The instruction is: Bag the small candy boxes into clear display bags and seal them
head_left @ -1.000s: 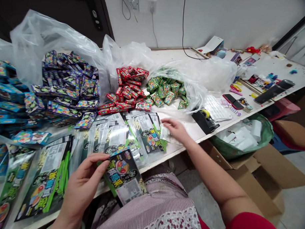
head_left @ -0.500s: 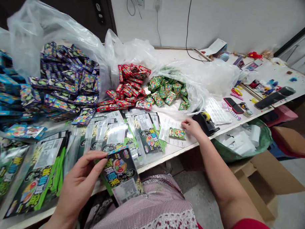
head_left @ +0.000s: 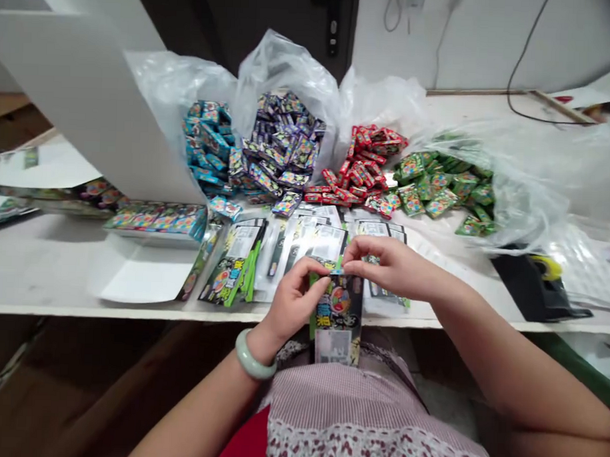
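the black pouch (head_left: 338, 316) is held over the lap (head_left: 349, 393), just in front of the near edge of the desk (head_left: 58, 273), its top pinched by the left hand (head_left: 295, 300). that top edge is met by the right hand (head_left: 391, 261); whether it is gripped there cannot be told. the hands are held close together. behind, more pouches (head_left: 317, 239) are spread below heaped red boxes (head_left: 359, 177).

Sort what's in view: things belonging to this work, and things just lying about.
Likely in the work:
black pouch, pinched by the left hand, right hand at its top edge
other pouches on the table
blue packets, purple packets, red packets, green packets

Seemingly just lying about:
tape dispenser
black cable
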The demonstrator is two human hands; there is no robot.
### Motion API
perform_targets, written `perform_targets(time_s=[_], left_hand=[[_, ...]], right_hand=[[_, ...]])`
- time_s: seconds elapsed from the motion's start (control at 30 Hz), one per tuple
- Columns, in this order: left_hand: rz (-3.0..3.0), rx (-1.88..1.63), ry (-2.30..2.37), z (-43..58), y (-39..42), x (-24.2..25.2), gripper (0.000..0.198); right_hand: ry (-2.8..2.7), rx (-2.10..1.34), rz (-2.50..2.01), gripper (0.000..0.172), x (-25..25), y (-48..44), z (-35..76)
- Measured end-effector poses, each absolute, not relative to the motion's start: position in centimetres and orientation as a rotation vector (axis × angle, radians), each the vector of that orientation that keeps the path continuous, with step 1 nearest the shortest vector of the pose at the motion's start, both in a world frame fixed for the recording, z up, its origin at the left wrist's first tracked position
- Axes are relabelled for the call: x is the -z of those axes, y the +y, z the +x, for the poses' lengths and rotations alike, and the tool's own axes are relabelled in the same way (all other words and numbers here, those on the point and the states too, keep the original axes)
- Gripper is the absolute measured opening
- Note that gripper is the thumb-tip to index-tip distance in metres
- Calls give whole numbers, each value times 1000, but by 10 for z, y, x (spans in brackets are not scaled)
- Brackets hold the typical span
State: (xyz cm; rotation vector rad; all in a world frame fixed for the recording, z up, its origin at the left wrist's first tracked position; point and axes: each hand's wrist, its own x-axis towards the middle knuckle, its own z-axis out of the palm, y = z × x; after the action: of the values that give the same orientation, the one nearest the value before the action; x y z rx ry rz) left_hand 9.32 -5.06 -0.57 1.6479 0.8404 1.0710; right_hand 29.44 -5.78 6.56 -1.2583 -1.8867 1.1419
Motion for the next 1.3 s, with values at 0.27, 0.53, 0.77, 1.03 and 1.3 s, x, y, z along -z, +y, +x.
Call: perform_targets(time_s=[0.27, 0.53, 0.77, 1.03, 1.3], left_hand=[[1570, -1086, 827, 91, -49, 10, 8], [1577, -1122, 930, 97, -46, 12, 11], [1366, -938, 724, 85, -66, 17, 31], [1594, -1256, 1042, -40, -79, -71, 38], [2714, -1123, 1592, -159, 57, -45, 31]], right_hand=[[-2014, -1227, -1335, 10, -50, -34, 285], [-1958, -1207, -1410, 9, -41, -29, 283], [-1334, -2049, -1312, 31, -31, -28, 283], [-1368, -1894, -1294, 32, -28, -34, 293], [-1563, -1714, -1333, 40, -1, -26, 272]])
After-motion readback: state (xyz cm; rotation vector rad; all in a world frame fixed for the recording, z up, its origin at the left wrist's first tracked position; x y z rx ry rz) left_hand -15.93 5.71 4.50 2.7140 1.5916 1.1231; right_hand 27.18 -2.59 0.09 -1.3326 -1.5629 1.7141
